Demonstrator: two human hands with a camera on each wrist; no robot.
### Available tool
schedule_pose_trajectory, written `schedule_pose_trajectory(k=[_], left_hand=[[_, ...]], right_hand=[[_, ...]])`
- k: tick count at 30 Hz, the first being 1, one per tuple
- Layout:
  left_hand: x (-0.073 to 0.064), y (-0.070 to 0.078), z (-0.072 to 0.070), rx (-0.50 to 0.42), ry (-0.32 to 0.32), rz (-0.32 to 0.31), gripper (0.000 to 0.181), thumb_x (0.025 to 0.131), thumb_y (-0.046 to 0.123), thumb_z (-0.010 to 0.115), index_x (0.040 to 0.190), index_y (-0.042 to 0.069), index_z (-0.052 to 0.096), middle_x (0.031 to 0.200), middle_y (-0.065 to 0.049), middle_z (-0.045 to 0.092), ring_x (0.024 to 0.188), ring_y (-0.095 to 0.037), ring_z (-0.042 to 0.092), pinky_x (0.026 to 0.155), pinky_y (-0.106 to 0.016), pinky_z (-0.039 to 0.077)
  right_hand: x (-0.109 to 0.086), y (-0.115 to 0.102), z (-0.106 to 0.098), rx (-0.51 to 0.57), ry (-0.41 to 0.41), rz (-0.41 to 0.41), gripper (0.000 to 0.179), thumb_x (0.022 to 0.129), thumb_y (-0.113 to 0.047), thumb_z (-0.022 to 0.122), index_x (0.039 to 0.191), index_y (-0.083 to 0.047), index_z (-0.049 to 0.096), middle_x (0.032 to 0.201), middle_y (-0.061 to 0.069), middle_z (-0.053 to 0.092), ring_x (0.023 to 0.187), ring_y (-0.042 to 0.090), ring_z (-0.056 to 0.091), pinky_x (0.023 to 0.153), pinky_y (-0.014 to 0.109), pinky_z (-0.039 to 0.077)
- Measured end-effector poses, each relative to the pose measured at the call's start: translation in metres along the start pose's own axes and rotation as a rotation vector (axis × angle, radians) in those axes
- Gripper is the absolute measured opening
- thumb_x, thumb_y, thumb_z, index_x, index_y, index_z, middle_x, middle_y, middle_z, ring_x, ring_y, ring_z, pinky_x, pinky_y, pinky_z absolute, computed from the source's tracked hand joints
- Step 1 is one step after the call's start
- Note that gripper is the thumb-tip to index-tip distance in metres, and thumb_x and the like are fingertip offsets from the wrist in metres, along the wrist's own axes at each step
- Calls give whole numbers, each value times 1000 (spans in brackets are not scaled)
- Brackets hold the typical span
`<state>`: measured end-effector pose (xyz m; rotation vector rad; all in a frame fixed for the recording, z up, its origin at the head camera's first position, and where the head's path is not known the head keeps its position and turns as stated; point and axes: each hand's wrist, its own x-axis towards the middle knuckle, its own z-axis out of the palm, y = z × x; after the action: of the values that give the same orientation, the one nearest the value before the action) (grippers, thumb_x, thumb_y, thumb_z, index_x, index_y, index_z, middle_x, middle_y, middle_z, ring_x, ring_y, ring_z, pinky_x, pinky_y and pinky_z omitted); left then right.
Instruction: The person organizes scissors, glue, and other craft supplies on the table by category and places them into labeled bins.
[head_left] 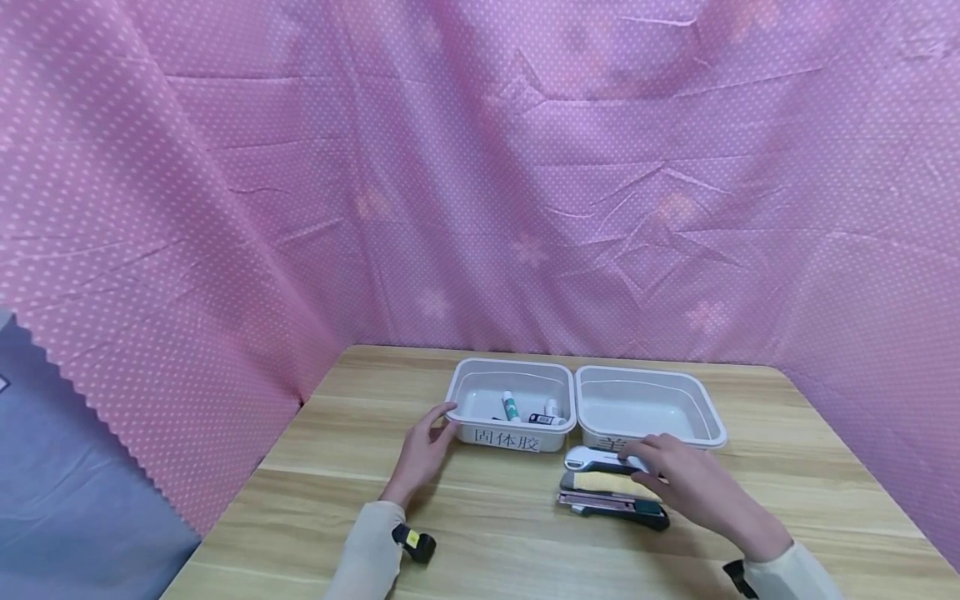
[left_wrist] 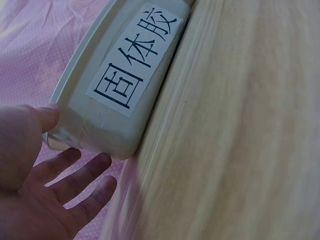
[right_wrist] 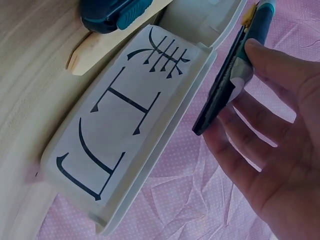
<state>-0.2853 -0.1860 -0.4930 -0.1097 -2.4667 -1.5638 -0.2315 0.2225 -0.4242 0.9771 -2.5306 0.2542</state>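
Note:
My right hand holds a white and dark utility knife between thumb and fingers, in front of the right-hand white box. In the right wrist view the same knife is tilted beside the box's labelled front. Below it in the head view lie a yellow utility knife, a pinkish one and a black one, close together. My left hand touches the near left corner of the other white box; its thumb meets the rim and its fingers are spread.
Inside the left box lie a green and white glue stick, a black and white one and a white one. Both boxes stand side by side near the back of the wooden table. A pink dotted curtain hangs behind.

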Motion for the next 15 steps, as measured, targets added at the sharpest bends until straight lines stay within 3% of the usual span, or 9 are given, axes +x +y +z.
schedule_pose_trajectory(k=[7,15], left_hand=[[0,-2,0,7,-4,0,45,104,31,60,147,19,55,154,-16,50,128,-36,61,113,-58,44],[2,-4,0,2,0,36,44,103,26,62,146,14,56,152,-20,51,122,-39,65,105,-53,53]], right_hand=[[4,0,-1,8,1,63,32,84,-17,85,114,-23,74,104,-6,73,90,9,66,67,27,57],[10,4,0,-24,80,42,32,82,-13,86,112,-20,75,106,-5,74,94,15,69,72,36,60]])
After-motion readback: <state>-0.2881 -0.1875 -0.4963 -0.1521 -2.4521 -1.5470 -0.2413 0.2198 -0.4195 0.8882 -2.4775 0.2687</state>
